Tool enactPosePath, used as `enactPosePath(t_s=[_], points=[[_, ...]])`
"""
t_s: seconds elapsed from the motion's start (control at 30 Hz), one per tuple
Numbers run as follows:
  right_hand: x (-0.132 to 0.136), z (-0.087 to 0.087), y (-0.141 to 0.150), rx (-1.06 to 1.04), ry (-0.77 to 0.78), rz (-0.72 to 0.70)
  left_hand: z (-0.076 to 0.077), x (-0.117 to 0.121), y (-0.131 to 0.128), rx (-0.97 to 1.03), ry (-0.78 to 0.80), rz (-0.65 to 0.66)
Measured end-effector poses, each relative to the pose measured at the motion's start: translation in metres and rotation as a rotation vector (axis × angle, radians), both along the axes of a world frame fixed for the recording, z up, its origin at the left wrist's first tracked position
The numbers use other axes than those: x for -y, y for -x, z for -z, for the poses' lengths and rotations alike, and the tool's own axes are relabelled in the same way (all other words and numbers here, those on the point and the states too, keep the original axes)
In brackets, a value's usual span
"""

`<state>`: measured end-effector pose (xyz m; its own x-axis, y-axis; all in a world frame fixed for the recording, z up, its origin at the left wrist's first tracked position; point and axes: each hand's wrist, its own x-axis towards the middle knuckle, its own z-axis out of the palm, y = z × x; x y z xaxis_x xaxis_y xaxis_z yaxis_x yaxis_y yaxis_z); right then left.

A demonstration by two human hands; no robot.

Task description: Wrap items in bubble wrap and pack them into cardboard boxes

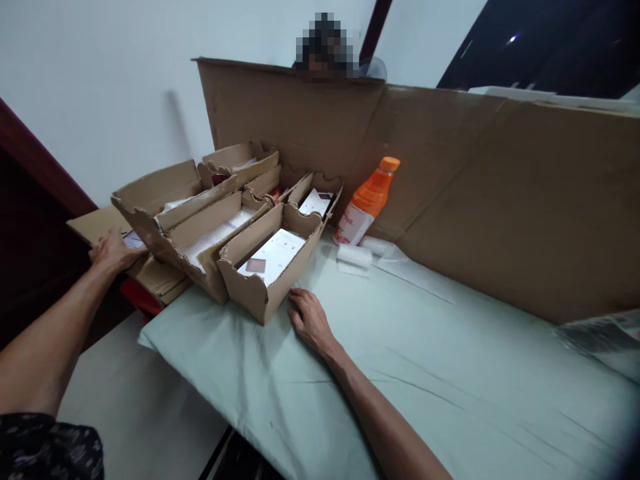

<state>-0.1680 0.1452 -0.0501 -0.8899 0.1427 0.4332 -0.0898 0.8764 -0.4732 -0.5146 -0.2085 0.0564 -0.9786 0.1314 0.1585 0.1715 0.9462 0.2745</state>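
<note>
My left hand (113, 252) is stretched out to the far left, over an open cardboard carton (163, 277) beside the table. Its fingers look apart, next to a whitish-blue flat item (134, 240) that is partly hidden. My right hand (311, 320) rests on the green tablecloth with loosely bent fingers and nothing in them. Just left of it stands a cardboard tray (265, 300) holding white printed cards (280, 253). Behind that tray, another cardboard tray (207, 283) holds clear plastic sleeves (220, 235).
More cardboard trays (155, 190) cluster at the back left. An orange-capped bottle (367, 200) leans against a tall cardboard partition (475, 173). Clear plastic rolls (355, 256) lie before it. Plastic-wrapped material (600, 333) lies at the right. A person (325, 50) is behind the partition.
</note>
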Motion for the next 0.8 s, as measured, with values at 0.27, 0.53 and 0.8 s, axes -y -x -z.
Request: enactPosePath(t_s=[0.27,0.53,0.8], points=[[-0.001,0.004,0.001,-0.038,-0.011,0.004,-0.01,-0.002,-0.003,0.132,0.04,-0.052],[-0.002,0.005,0.001,-0.025,-0.018,-0.002,-0.011,-0.003,-0.007,0.168,0.014,-0.119],[-0.002,0.002,0.002,-0.006,-0.013,-0.008,-0.013,-0.012,-0.016,0.091,-0.022,-0.122]])
